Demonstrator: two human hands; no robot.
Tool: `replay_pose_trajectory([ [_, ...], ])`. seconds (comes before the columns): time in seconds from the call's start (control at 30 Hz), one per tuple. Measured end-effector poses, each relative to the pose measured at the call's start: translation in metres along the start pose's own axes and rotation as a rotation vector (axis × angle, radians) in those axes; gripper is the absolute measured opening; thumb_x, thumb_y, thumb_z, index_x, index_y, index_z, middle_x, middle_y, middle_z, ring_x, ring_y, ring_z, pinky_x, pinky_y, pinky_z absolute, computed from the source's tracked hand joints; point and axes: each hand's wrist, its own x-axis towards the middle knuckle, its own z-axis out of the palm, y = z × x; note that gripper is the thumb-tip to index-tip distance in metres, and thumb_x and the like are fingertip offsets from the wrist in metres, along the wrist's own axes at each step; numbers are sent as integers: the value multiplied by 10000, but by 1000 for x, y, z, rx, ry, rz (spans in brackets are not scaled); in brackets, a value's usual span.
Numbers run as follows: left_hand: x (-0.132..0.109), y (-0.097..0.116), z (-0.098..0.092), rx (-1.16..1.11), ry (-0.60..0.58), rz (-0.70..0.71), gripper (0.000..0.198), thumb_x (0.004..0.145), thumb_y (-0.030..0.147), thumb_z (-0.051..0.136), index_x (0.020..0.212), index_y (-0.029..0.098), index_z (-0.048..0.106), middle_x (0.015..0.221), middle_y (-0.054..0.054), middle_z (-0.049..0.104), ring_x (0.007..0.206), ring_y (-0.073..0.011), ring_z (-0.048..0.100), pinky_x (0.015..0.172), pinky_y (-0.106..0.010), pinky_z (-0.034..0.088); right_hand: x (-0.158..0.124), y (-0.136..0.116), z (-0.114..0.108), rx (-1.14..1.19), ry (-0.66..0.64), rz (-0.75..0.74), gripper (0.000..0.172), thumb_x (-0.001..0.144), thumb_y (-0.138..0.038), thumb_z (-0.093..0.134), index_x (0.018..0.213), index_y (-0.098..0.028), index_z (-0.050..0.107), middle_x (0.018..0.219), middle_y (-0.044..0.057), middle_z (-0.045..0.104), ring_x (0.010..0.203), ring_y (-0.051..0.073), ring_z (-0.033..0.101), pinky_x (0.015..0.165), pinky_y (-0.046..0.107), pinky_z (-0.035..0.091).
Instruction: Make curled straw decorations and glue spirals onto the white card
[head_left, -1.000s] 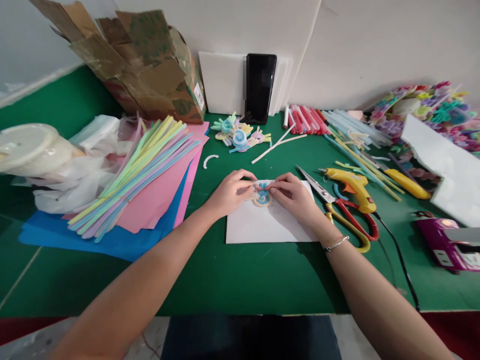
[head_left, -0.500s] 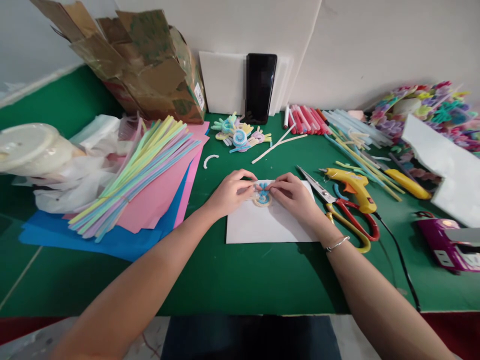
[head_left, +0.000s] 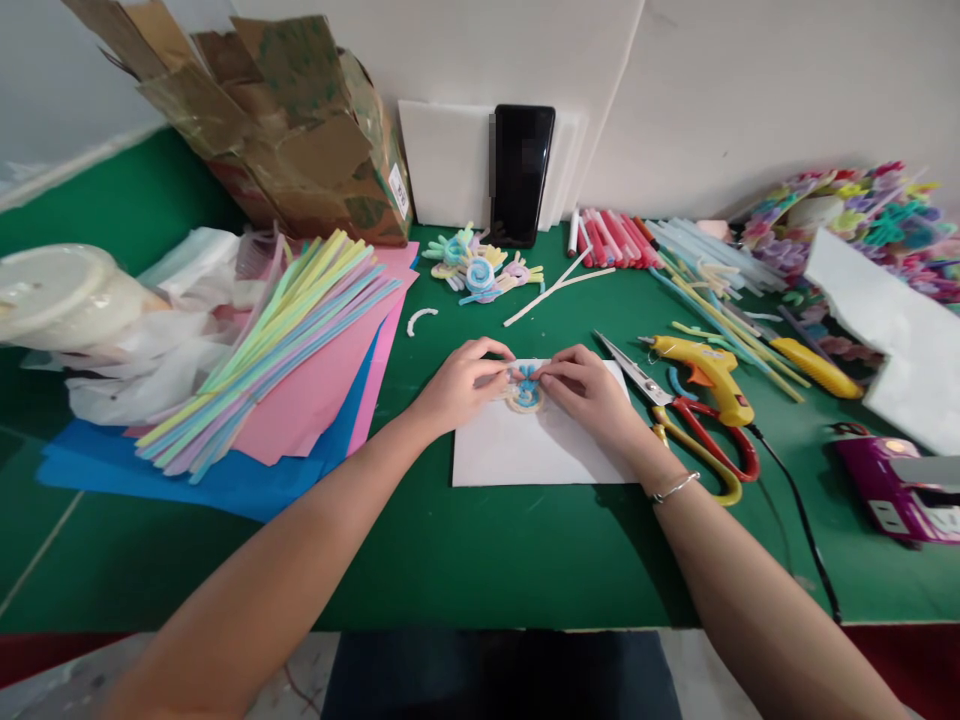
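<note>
1. Both hands work at the far edge of a white sheet of paper (head_left: 525, 455), which lies in the middle of the green table mat (head_left: 480, 560).
2. The left hand (head_left: 461, 385) and right hand (head_left: 589, 390) meet over a small coil of tan and blue fuzzy wire (head_left: 525, 392). Thumb and fingertips of each hand pinch it from either side.
3. Open green lies near the person, between the forearms and to both sides of them.
4. Room is tighter to the right. The red-and-yellow-handled scissors (head_left: 694, 425) lie just beside the right wrist, with the yellow glue gun (head_left: 709, 375) beyond them.
5. To the left, the stack of pink and blue paper sheets (head_left: 300, 410) comes near the left forearm.
6. Against half a second ago, nothing has moved: the hands hold the same pinch and the coil sits in the same spot.
7. The fingertips cover the coil's sides, so its full shape is hard to make out. A purple device (head_left: 896, 485) is cut off at the right edge.
</note>
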Motion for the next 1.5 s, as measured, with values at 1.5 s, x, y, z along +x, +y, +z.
replay_pose_trajectory([
  [1.5, 0, -2, 1, 3, 12, 14, 254, 893, 225, 449, 843, 187, 695, 1032, -66, 610, 953, -190, 557, 857, -370, 462, 0, 0, 0, -30, 5, -27, 203, 853, -251, 520, 878, -217, 718, 881, 69, 566, 844, 211, 551, 760, 385, 454],
])
